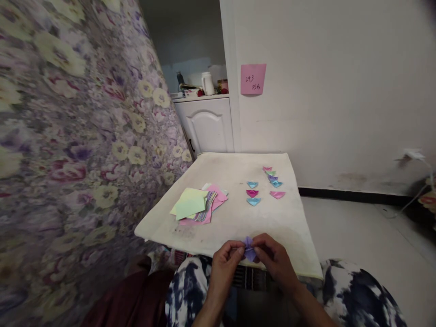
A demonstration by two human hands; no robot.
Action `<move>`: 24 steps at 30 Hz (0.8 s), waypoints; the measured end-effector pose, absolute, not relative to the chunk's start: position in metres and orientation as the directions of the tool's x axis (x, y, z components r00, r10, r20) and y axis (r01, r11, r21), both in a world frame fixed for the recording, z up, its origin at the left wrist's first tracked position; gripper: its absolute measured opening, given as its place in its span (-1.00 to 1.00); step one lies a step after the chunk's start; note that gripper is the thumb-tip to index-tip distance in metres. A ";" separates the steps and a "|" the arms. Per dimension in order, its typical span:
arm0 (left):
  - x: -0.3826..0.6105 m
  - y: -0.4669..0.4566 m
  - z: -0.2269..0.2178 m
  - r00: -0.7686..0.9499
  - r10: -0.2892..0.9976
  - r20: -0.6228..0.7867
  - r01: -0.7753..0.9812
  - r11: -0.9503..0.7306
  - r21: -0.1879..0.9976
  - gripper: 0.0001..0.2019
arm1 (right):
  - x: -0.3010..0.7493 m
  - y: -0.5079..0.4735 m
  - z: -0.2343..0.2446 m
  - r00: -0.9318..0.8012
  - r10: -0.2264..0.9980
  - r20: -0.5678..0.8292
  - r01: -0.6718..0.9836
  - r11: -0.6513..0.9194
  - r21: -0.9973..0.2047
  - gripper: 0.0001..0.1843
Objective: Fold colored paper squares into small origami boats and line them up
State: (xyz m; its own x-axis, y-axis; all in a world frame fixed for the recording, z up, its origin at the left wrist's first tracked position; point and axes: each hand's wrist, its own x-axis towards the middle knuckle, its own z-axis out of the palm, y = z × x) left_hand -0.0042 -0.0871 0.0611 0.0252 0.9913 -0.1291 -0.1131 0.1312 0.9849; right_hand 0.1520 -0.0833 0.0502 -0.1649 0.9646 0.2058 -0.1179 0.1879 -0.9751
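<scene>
Between my two hands, at the near edge of the table, is a small folded piece of purple paper [250, 252]. My left hand [227, 258] pinches its left side between thumb and fingers. On the other side, my right hand [272, 255] pinches the paper's right edge. Beyond them on the right half of the table lie several small folded paper boats, among them a blue one [254, 201], a magenta one [252, 193] and a pink one [277, 195]. Left of these, a loose pile of coloured paper sheets [191, 203] has pale green and yellow on top.
The table [235, 168] has a cream cover and stands against a white wall [327, 91]. A floral curtain [102, 136] hangs on the left. Behind is a white cabinet [211, 125] with a white jug [207, 83] on it. A pink note [253, 79] is on the wall.
</scene>
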 end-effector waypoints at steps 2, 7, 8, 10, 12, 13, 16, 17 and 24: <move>-0.005 -0.087 0.060 0.039 0.990 -0.137 -0.123 0.141 0.982 -0.81 | 0.152 -0.083 0.049 -0.177 0.967 0.183 -0.144 0.159 -0.977 -0.91; -0.005 -0.086 0.058 0.068 0.986 -0.153 -0.143 0.161 0.977 -0.81 | 0.153 -0.083 0.050 -0.190 0.972 0.135 -0.180 0.100 -0.979 -0.87; -0.005 -0.085 0.058 0.065 0.987 -0.148 -0.147 0.156 0.977 -0.81 | 0.153 -0.082 0.051 -0.188 0.974 0.123 -0.179 0.089 -0.980 -0.87; -0.004 -0.084 0.059 0.062 0.990 -0.129 -0.166 0.137 0.976 -0.82 | 0.152 -0.082 0.052 -0.184 0.977 0.103 -0.178 0.070 -0.981 -0.89; -0.004 -0.083 0.059 0.058 0.992 -0.108 -0.203 0.118 0.972 -0.81 | 0.152 -0.082 0.053 -0.180 0.980 0.087 -0.178 0.055 -0.983 -0.89; -0.003 -0.082 0.059 0.059 0.993 -0.102 -0.226 0.113 0.968 -0.80 | 0.151 -0.081 0.053 -0.175 0.981 0.078 -0.174 0.047 -0.984 -0.88; -0.003 -0.081 0.058 0.068 0.993 -0.100 -0.276 0.115 0.954 -0.72 | 0.150 -0.081 0.052 -0.154 0.987 0.053 -0.147 0.031 -0.989 -0.85; -0.003 -0.081 0.058 0.068 0.992 -0.103 -0.282 0.118 0.952 -0.71 | 0.150 -0.081 0.051 -0.147 0.988 0.049 -0.133 0.029 -0.991 -0.84; 0.002 -0.086 0.061 0.065 0.981 -0.181 -0.399 0.192 0.897 -0.73 | 0.150 -0.082 0.045 -0.091 0.996 0.019 0.041 0.023 -0.999 -0.82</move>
State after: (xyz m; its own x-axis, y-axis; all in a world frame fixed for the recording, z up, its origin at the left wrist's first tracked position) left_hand 0.0017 -0.0856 0.0611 0.0648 0.9813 -0.1812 -0.3993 0.1919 0.8965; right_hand 0.1502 -0.0816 0.0448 -0.0914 0.9956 0.0191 0.0411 0.0229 -0.9989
